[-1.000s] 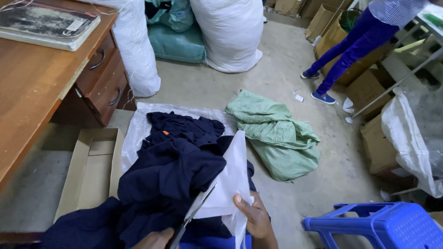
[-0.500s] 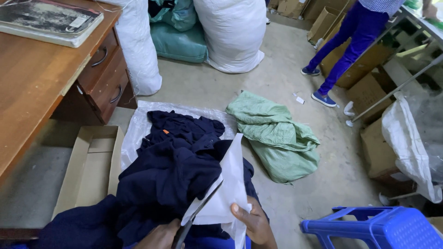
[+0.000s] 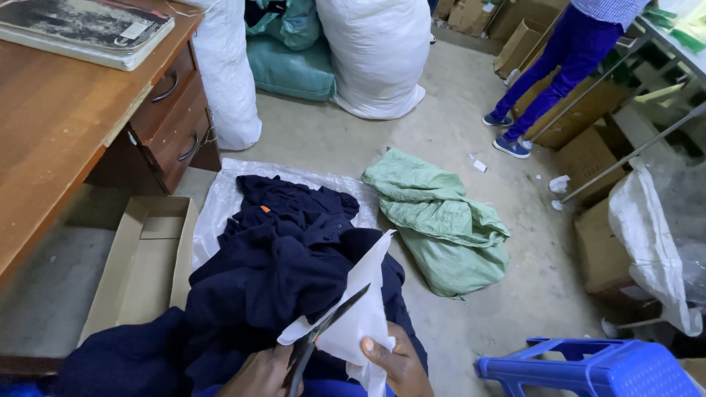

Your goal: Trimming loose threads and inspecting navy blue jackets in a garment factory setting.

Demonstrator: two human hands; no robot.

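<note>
At the bottom of the view my left hand grips a pair of dark scissors, whose blades lie across a white sheet of fabric. My right hand holds that white sheet from its lower right side. Behind them a pile of dark navy garments spreads over my lap and onto a white plastic sack laid on the floor.
A wooden desk with drawers stands at left, a flat cardboard box beside it. A green sack lies on the floor; white sacks stand behind. A blue plastic stool is at right. Another person's legs are far right.
The scissors have swung up so the blades now cross the white sheet. Both hands have come a little further into view.
</note>
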